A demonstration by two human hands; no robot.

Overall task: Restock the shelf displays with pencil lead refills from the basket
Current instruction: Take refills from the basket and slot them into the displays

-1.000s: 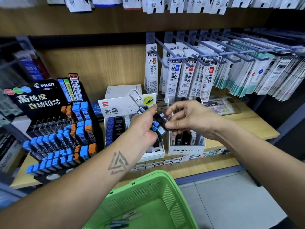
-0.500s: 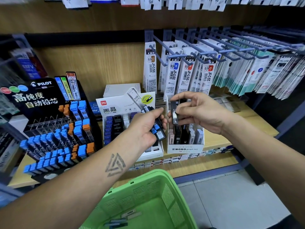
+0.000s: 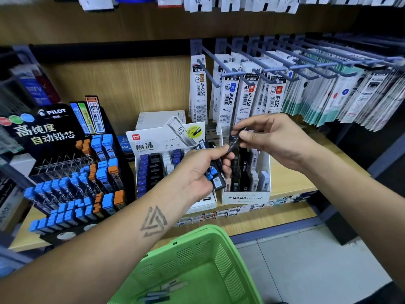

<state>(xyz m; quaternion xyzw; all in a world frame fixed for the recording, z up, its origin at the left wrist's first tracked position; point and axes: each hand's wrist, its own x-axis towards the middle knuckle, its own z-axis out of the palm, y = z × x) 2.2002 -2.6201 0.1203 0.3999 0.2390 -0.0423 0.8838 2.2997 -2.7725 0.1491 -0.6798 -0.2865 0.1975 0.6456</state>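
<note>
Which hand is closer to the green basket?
Left. The left hand is above the green basket; the right hand is higher and further right.

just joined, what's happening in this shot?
A person is restocking pencil lead refills at a stationery shelf. The left hand grips a bunch of refill cases, some with blue caps. The right hand pinches a single dark case above the white MONO graph MG display box, not yet slotted in. A green basket sits below with a few cases left in it. The Pilot rack and the Deli box stand to the left, untouched.
</note>
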